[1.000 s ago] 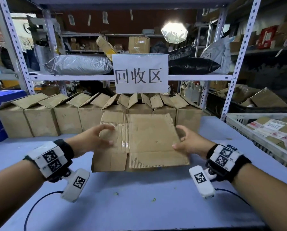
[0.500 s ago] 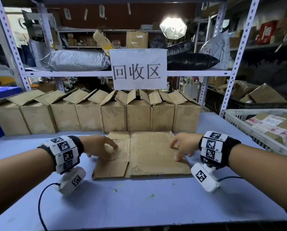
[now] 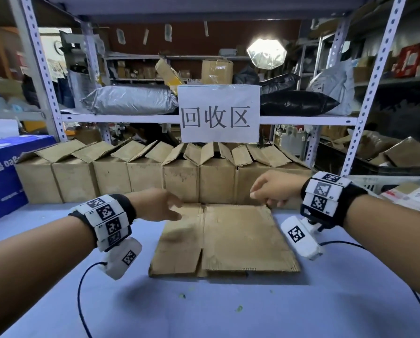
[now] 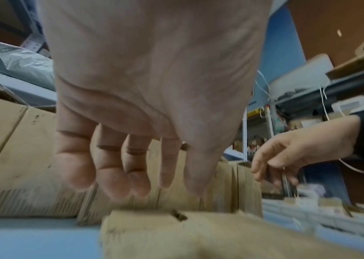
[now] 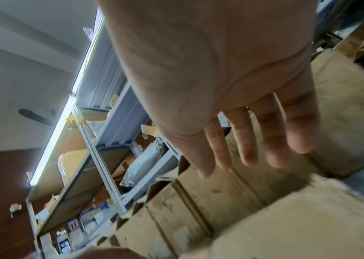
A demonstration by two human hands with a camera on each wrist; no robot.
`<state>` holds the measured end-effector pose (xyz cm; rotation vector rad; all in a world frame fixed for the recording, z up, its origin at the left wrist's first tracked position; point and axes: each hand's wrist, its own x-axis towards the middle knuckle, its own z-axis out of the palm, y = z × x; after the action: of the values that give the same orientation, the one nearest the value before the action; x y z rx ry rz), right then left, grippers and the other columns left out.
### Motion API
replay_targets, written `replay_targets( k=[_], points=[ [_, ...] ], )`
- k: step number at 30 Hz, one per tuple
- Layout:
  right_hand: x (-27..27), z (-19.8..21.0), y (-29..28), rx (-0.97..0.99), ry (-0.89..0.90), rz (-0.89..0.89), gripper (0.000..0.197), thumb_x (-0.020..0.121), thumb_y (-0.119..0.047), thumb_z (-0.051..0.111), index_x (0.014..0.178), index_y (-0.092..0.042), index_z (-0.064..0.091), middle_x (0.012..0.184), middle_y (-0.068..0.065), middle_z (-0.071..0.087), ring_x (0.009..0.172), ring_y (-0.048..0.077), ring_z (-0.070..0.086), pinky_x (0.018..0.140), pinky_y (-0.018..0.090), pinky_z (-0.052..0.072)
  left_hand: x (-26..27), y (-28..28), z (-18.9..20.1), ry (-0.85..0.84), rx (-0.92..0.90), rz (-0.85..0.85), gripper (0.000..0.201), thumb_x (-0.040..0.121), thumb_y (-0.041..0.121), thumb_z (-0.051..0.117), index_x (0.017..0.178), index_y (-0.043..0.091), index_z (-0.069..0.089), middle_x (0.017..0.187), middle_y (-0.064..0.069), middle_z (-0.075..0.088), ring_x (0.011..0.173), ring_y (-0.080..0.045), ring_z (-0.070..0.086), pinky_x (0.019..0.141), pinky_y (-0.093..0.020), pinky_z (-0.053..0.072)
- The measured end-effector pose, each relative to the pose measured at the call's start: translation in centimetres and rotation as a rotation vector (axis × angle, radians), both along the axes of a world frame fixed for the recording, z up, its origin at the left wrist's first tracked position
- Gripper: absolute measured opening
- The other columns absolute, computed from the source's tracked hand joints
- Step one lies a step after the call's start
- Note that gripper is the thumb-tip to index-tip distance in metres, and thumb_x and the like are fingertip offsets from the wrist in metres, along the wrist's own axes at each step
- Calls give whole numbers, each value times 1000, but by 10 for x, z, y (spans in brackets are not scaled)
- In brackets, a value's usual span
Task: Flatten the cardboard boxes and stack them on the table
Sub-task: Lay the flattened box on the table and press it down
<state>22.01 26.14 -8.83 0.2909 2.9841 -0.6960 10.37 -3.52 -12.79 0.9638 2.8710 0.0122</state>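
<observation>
Both hands, left point(image 3: 155, 206) and right point(image 3: 275, 189), hover empty with loose fingers above the flattened brown cardboard box point(image 3: 228, 240) on the pale blue table point(image 3: 228, 313).

One paper sign point(image 3: 220, 113) hangs in front of me, with three characters on it. Below the sign I count seven open cardboard boxes point(image 3: 181, 181) upright in one row, perhaps eight: my right hand point(image 3: 275, 189) covers the row's right end. Nearer me than the sign lies one flattened cardboard pile point(image 3: 238, 240); I cannot count its layers. My two hands are above it, the left hand point(image 3: 155, 206) included. Left of the sign are one silver bag point(image 3: 128, 100) and, lower, one blue carton point(image 3: 1, 176); right of it, one black bag point(image 3: 294, 103).
</observation>
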Motion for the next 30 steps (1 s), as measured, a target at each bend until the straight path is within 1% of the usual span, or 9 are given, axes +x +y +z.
replay_targets(
  k=[5,8,11,13,15,20,23,26,30],
  points=[
    [-44,23,-53,-234,289,72,10,96,-29,63,100,-24,70,94,-2,70,74,10,66,58,24,53,-14,-26,23,110,208,17,25,97,44,60,118,36,71,109,12,69,93,-11,62,84,-27,50],
    [-88,33,-116,-302,378,177,8,94,-24,65,91,-21,72,85,1,70,71,13,62,58,26,50,-39,-67,37,184,312,118,20,98,32,60,112,33,74,112,8,72,93,-12,64,85,-29,53],
    [-138,40,-191,-242,407,306,7,91,-25,67,88,-26,73,77,-14,64,79,11,61,68,23,48,-74,-123,52,258,446,313,25,96,19,55,110,30,73,115,1,72,95,-17,64,79,-28,49],
    [-172,43,-242,-176,394,388,7,90,-26,67,89,-29,73,84,-16,65,92,12,62,78,25,48,-100,-162,59,293,500,467,28,95,16,55,117,25,70,124,-6,69,108,-25,63,89,-34,51],
    [-204,45,-291,-38,364,479,18,90,-29,62,105,-26,72,107,-7,70,106,16,62,88,28,50,-125,-200,63,329,474,610,37,93,17,58,129,20,63,131,-12,63,118,-32,60,99,-43,52],
    [-268,41,-386,300,319,605,38,99,-37,51,130,-17,62,130,6,64,117,27,60,92,30,47,-176,-267,59,376,311,743,23,97,17,56,116,5,56,119,-24,65,107,-39,62,84,-41,47],
    [-291,38,-422,399,377,618,30,99,-34,49,113,-15,66,105,7,65,96,28,64,77,30,47,-201,-283,49,364,246,747,14,99,24,56,103,11,55,112,-17,67,91,-32,59,76,-37,43],
    [-306,38,-445,428,358,584,23,98,-35,48,95,-18,63,87,3,58,81,28,58,88,37,51,-221,-289,44,391,231,758,14,98,28,57,93,15,54,100,-11,64,83,-28,54,75,-36,43],
    [-325,33,-452,388,375,592,33,100,-30,44,70,-21,35,68,-1,40,73,21,44,69,29,36,-239,-292,44,474,186,760,18,100,22,53,96,8,64,104,-18,68,90,-35,61,78,-41,48]
  ],
)
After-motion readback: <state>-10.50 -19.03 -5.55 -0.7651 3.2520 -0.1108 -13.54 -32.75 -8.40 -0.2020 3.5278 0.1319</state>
